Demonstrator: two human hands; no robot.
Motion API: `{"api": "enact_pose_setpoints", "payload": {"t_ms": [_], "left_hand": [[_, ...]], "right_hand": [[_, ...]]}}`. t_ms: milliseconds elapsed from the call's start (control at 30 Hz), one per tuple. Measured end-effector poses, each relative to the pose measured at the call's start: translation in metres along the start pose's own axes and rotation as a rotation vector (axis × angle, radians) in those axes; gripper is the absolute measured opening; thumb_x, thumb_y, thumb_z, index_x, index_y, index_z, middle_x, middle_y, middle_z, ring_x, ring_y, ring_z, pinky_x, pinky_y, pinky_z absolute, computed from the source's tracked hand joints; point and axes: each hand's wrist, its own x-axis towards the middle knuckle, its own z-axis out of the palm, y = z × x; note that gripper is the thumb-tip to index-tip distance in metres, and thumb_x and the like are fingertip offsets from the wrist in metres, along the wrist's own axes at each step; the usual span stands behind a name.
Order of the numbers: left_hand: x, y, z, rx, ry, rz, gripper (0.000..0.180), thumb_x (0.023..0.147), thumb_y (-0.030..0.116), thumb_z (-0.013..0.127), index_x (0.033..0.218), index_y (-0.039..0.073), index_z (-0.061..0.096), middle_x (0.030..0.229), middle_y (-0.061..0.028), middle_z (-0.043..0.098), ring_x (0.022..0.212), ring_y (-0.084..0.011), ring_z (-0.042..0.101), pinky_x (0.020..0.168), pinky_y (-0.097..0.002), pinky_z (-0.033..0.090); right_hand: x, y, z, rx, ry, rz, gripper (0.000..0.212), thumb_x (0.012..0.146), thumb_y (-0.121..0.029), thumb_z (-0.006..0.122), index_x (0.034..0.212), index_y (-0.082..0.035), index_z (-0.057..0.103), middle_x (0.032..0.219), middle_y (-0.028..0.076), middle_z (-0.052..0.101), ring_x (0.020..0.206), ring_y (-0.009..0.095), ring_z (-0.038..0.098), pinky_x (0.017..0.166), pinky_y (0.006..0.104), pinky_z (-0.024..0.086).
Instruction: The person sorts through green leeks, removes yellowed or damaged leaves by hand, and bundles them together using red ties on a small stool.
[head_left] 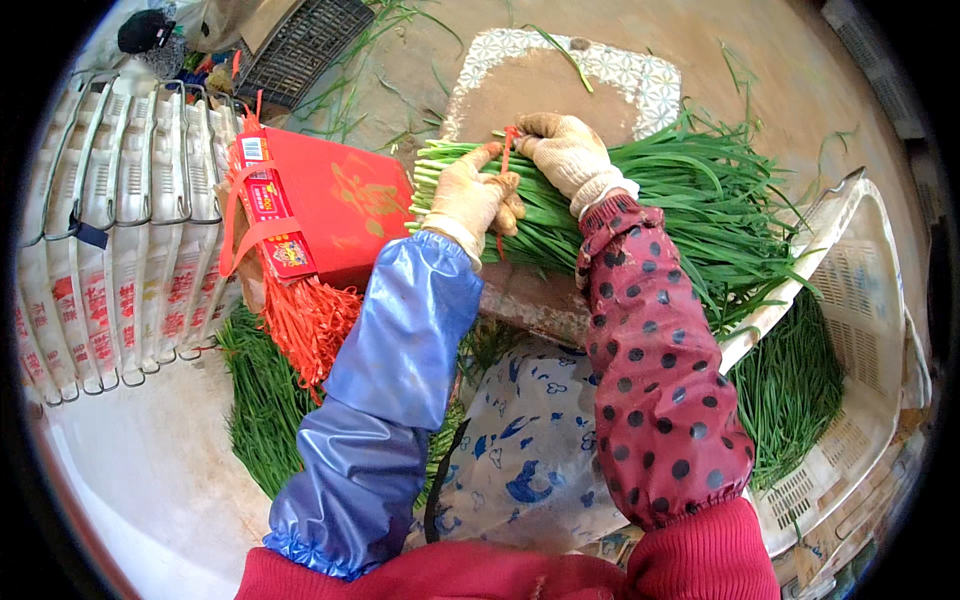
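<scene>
A thick bundle of long green garlic chives [690,190] lies across a low stool, pale stem ends to the left and leaves fanned out to the right. A narrow red tie [506,153] crosses the bundle near its stem end. My left hand [472,200], in a soiled cream glove, rests over the stems with fingers curled in on the tie, whose end hangs below them. Beyond it, my right hand [570,158], gloved too, pinches the tie's upper part at the far side of the bundle. The fingertips are partly hidden.
The stool top [650,95] is tiled and muddy. To its left sit a red box [335,190] and hanging red strips [315,325]. White crates [125,220] are stacked at far left. More chives [795,390] fill a white basket [865,300] at right; others [262,400] lie lower left.
</scene>
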Motion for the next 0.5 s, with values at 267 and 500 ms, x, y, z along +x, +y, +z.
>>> {"api": "enact_pose_setpoints", "payload": {"t_ms": [267, 500], "left_hand": [[0.004, 0.014, 0.003, 0.068, 0.044, -0.13, 0.051, 0.09, 0.001, 0.06, 0.137, -0.001, 0.039, 0.074, -0.0099, 0.061, 0.047, -0.0153, 0.057, 0.041, -0.0296, 0.048], [0.002, 0.014, 0.002, 0.08, 0.033, -0.124, 0.055, 0.091, 0.002, 0.059, 0.14, -0.001, 0.035, 0.068, -0.0096, 0.06, 0.045, -0.0155, 0.055, 0.042, -0.031, 0.049]], "right_hand": [[0.004, -0.001, -0.001, -0.014, 0.016, 0.002, 0.035, 0.084, -0.033, 0.066, 0.113, -0.013, 0.069, 0.105, 0.01, 0.07, 0.1, 0.022, 0.066, 0.09, 0.0322, 0.047], [0.003, 0.003, 0.003, 0.014, 0.012, -0.015, 0.039, 0.084, -0.032, 0.066, 0.116, -0.009, 0.067, 0.11, 0.013, 0.068, 0.104, 0.023, 0.064, 0.092, 0.0326, 0.047]]}}
